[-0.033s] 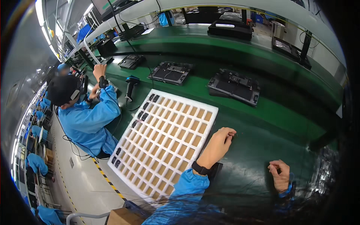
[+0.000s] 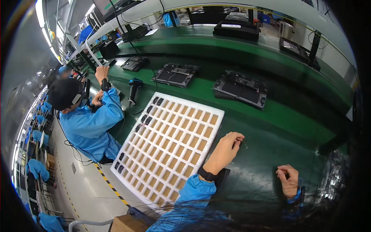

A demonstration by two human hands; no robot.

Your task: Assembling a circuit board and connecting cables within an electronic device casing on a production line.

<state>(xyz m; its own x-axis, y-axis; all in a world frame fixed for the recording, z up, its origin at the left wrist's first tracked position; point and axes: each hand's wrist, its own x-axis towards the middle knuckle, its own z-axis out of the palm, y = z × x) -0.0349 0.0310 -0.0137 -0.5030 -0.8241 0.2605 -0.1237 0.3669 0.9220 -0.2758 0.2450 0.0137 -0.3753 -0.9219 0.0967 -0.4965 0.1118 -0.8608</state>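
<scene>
My left hand (image 2: 226, 149), with a black band on its wrist, rests on the dark green bench. It lies beside the right edge of a white foam tray (image 2: 221, 116). Its fingers are loosely bent, the thumb apart, and nothing shows in them. Farther right, my right hand (image 2: 289, 181) lies over the bench with half-curled fingers and a gap at the thumb. It appears to hold nothing. The tray is a grid of pockets with tan bottoms. Several small black parts (image 2: 148, 120) sit in pockets along its left side.
Beyond the tray, opened black device housings (image 2: 241, 89) lie in a row on the green bench (image 2: 266, 133). A handheld scanner (image 2: 134, 91) lies by the tray's far left corner. To the left, a co-worker (image 2: 91, 116) in blue works at the bench. A cardboard box (image 2: 129, 223) stands below.
</scene>
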